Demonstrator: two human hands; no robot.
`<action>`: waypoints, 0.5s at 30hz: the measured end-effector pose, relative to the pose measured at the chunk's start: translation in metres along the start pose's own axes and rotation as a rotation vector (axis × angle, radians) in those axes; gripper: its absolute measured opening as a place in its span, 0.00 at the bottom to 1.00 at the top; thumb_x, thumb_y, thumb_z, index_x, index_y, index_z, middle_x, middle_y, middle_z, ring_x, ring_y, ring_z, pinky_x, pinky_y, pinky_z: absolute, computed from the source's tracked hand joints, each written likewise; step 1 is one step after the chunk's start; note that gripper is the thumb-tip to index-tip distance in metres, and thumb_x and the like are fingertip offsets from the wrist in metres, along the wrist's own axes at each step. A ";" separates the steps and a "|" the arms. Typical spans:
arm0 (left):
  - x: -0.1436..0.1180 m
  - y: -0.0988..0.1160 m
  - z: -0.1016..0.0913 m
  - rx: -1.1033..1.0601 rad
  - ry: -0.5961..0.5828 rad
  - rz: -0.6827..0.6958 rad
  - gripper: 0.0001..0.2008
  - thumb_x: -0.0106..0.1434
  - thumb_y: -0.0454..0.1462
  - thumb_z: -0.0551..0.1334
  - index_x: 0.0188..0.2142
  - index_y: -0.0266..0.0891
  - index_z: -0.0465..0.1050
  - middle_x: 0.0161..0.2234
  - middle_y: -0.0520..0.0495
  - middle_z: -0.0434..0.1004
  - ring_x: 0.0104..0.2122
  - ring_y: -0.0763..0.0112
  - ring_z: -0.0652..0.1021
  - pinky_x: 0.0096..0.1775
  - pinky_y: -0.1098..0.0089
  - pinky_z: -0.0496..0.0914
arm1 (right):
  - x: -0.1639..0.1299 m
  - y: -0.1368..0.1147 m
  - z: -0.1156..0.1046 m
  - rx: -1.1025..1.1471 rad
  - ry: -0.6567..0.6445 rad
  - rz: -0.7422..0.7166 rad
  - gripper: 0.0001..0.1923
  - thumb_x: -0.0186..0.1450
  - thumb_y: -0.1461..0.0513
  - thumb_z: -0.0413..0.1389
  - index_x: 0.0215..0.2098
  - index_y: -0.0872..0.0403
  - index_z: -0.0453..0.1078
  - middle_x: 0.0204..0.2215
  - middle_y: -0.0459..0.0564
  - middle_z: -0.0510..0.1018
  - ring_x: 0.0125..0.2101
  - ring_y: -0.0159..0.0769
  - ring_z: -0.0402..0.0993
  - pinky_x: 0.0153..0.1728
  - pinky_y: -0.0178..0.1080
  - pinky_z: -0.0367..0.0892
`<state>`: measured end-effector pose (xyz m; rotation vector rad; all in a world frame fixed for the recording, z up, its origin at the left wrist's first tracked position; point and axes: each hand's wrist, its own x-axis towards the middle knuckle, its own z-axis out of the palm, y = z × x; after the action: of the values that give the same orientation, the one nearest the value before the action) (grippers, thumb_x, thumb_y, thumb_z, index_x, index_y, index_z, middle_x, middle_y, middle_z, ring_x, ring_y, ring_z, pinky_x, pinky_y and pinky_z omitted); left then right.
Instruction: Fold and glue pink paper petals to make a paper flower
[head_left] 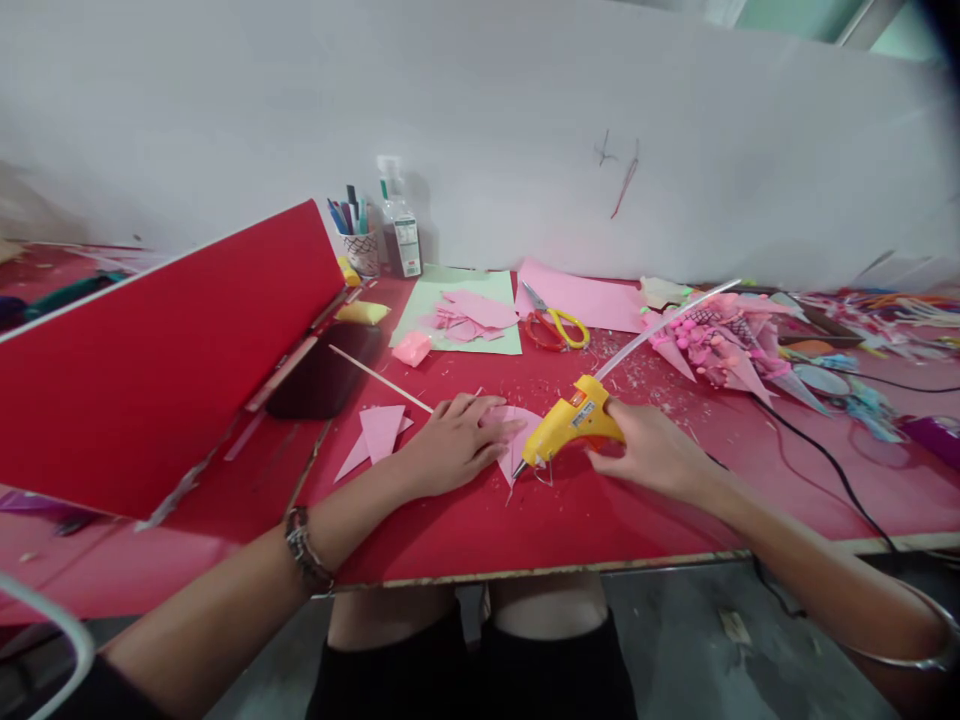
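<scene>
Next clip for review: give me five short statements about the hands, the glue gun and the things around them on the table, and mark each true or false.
1. The right hand holds a yellow glue gun. True.
2. The left hand lies flat on a pink paper piece. True.
3. The glue gun's tip points up at the wall. False: it points down at the pink paper's edge.
4. The scissors are in the left hand. False: they lie untouched farther back on the table.
5. A cup of pens stands near the wall beside a bottle. True.
</scene>
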<state>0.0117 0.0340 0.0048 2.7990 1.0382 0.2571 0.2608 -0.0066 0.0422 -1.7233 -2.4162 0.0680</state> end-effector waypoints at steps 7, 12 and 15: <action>0.000 0.001 -0.001 -0.014 0.001 0.002 0.19 0.65 0.44 0.43 0.54 0.56 0.55 0.56 0.51 0.53 0.52 0.55 0.57 0.48 0.53 0.56 | 0.000 0.002 0.001 -0.008 -0.023 -0.017 0.08 0.55 0.59 0.49 0.31 0.55 0.61 0.21 0.47 0.71 0.21 0.33 0.67 0.20 0.33 0.53; 0.000 -0.001 0.002 -0.007 0.005 0.001 0.19 0.64 0.45 0.43 0.55 0.57 0.52 0.56 0.50 0.54 0.52 0.55 0.58 0.48 0.52 0.56 | 0.001 0.003 0.000 -0.064 -0.015 -0.058 0.07 0.56 0.59 0.49 0.31 0.55 0.61 0.22 0.48 0.71 0.21 0.34 0.67 0.20 0.33 0.52; -0.001 -0.002 0.003 0.002 0.006 0.008 0.19 0.64 0.45 0.43 0.56 0.57 0.51 0.56 0.50 0.54 0.52 0.56 0.58 0.48 0.53 0.56 | 0.000 0.003 -0.001 -0.100 -0.003 -0.078 0.09 0.56 0.59 0.50 0.33 0.55 0.62 0.23 0.49 0.72 0.22 0.35 0.67 0.20 0.33 0.51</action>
<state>0.0104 0.0351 0.0015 2.8068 1.0290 0.2663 0.2637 -0.0055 0.0424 -1.6677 -2.5253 -0.0613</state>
